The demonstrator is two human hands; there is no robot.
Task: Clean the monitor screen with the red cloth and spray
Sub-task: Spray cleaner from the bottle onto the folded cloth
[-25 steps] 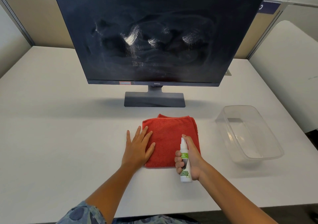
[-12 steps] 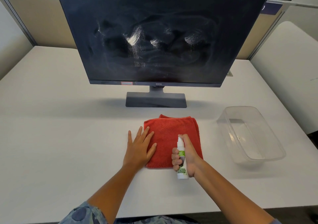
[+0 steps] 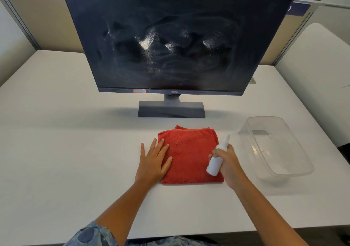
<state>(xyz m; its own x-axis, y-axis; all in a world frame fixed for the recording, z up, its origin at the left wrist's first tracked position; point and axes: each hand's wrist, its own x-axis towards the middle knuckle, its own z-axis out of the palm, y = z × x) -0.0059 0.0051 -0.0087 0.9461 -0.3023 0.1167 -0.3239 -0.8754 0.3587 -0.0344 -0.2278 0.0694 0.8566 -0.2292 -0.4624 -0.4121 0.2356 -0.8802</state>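
A dark monitor (image 3: 170, 37) stands on its stand at the back of the white table (image 3: 56, 151), its screen smeared with white streaks. A folded red cloth (image 3: 187, 151) lies flat in front of the stand. My left hand (image 3: 153, 162) rests palm down with fingers spread on the cloth's left edge. My right hand (image 3: 228, 164) grips a small white spray bottle (image 3: 217, 156) over the cloth's right edge. The bottle is tilted, with its nozzle pointing up and to the right.
A clear plastic tub (image 3: 274, 147) sits on the table right of the cloth, close to my right hand. Beige partition walls stand behind the monitor. Another white table (image 3: 322, 66) adjoins on the right.
My right hand has moved the bottle to the right and tilted it, from upright over the cloth's lower middle to slanted at its right edge. My left hand has stayed put.
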